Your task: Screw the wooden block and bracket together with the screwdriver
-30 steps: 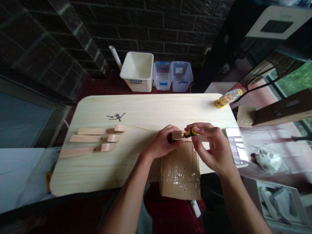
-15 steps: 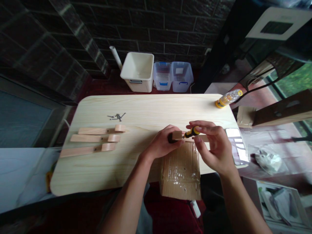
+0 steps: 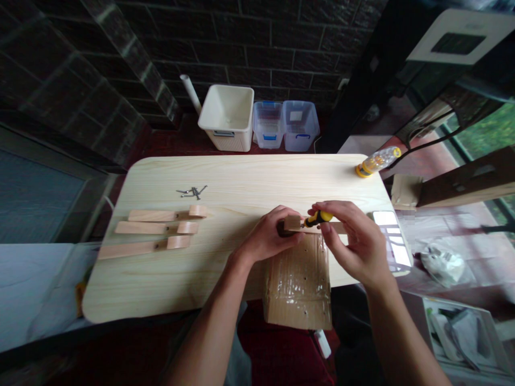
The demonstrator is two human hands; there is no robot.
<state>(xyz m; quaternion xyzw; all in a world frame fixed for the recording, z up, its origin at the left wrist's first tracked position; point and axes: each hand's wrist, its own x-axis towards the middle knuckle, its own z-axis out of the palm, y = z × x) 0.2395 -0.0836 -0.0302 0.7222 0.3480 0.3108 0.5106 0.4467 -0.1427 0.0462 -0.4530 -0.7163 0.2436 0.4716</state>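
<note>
My left hand (image 3: 270, 234) is closed around the block end of a wooden piece (image 3: 292, 223), steadying it at the table's front. My right hand (image 3: 356, 236) grips the handle of a short yellow-and-black screwdriver (image 3: 318, 217) between thumb and fingers. The screwdriver is tilted, its tip down against the wooden piece beside the block; the contact point is too small to make out. Beneath the piece lies a tape-covered cardboard sheet (image 3: 298, 284) that overhangs the front edge. Several screws (image 3: 193, 192) lie in a loose pile to the left.
Three similar wooden pieces (image 3: 153, 228) lie on the left of the table (image 3: 249, 177). A clear bottle-shaped container with a yellow base (image 3: 374, 162) stands at the back right, and a phone-like glossy slab (image 3: 392, 241) lies at the right edge. Plastic bins (image 3: 229, 115) stand behind the table.
My right fingers have shifted slightly on the screwdriver handle, which has tipped a little to the right. My left hand and the wooden piece stay in place.
</note>
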